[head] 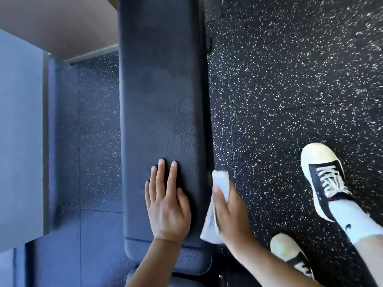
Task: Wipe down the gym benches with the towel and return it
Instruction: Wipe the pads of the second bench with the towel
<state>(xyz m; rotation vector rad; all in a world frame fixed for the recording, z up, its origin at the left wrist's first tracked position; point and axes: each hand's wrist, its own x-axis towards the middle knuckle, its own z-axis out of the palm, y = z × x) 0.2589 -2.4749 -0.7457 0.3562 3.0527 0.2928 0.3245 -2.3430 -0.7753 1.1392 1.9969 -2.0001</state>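
A long black padded gym bench (163,83) runs away from me down the middle of the view. My left hand (165,204) lies flat on its near end, fingers straight. My right hand (230,212) grips a white towel (221,183) against the bench's right side edge. Part of the towel hangs below the hand at the bench's side.
Black rubber floor (290,79) with white speckles lies right of the bench, where my two black-and-white sneakers (323,179) stand. A grey panel (20,131) rises at the left, with a narrow strip of floor between it and the bench.
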